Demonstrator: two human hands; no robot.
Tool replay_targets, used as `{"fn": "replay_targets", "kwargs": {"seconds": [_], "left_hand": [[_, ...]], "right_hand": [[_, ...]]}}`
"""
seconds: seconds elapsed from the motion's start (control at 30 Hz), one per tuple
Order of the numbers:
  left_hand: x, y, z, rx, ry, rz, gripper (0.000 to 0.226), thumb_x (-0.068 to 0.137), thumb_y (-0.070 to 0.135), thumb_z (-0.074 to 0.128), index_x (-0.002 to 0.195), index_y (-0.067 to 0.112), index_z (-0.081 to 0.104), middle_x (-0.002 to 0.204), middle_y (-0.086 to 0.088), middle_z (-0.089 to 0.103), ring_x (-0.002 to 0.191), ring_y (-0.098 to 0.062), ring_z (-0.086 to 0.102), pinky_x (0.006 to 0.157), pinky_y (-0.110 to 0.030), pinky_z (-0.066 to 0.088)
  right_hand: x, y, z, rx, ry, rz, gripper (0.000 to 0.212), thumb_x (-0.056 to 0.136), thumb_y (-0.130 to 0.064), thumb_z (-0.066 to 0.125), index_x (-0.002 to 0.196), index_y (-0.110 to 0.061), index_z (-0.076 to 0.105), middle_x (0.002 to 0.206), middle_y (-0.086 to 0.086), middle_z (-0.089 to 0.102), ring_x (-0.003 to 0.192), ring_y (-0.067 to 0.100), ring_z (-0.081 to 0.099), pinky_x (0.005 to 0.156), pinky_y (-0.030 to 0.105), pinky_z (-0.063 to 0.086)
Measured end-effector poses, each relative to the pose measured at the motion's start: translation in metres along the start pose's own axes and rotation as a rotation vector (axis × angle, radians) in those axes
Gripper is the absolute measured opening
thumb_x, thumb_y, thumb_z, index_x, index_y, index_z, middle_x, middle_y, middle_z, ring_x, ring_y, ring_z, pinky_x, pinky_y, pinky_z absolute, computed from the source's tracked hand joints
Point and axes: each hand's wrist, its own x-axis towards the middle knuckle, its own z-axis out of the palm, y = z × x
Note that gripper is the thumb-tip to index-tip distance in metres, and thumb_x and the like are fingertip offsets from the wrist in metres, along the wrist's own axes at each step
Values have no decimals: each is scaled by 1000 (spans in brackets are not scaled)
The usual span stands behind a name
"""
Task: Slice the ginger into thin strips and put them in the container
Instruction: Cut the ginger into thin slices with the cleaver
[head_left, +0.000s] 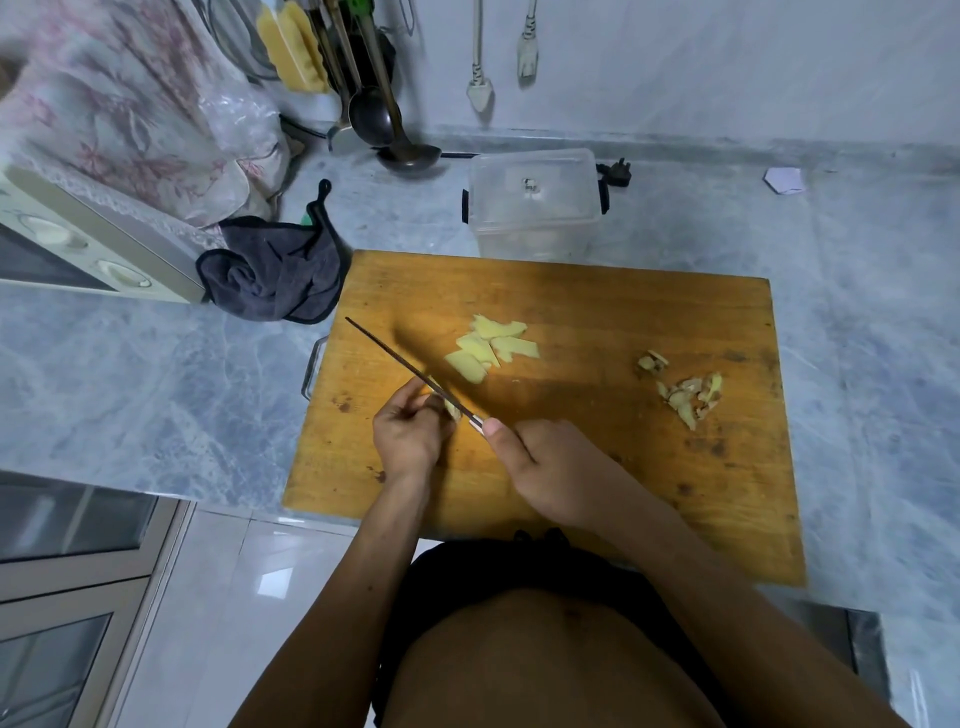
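**Slicing under way, no strips yet**

The left hand (408, 434) curls its fingers (415, 402) round the last small ginger piece (451, 408) and pins it to the board (571, 467). The right hand (545, 467) is closed on the handle of the knife (410, 369), thumb laid forward near the blade's heel. The blade runs away from the right-hand fingers, up and leftward, its edge against the piece just beside the left fingertips.

Past the knife from the fingers lie flat slices (491, 348), overlapping. Well off to the right of the right hand sit the peelings (685, 392). The container (535, 205) stands on the bench (156, 389) beyond the board's far edge, lid apparently on; what it holds I cannot tell.

The step in hand looks to be cutting the piece into slices. I judge the next move to be finishing this piece with the left fingertips tucked back, then stacking the slices and cutting them lengthwise into strips.
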Motion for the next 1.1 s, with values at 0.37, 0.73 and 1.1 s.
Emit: {"fn": "replay_targets", "kwargs": {"seconds": [0.37,0.73,1.1], "left_hand": [[-7,-1,5,-17,36,35,33,92,-8,56,120,3,69,103,-13,73,84,-19,67,57,-21,56],[-8,3,12,-123,70,-48,33,91,-5,61,121,7,69,109,-16,72,100,-30,70,69,-31,62],[-4,4,16,-121,83,-63,30,91,-2,65,117,11,70,111,-15,70,100,-32,70,73,-38,62]], "right_hand": [[1,-2,0,-30,0,-12,58,105,-47,32,74,-7,58,60,0,49,49,10,44,49,22,32],[3,-1,1,-23,12,24,62,104,-51,30,73,-4,58,59,2,48,51,15,44,55,32,36],[11,-10,-18,129,-114,160,73,102,-59,21,84,-1,60,64,13,55,50,22,52,52,27,45]]}}
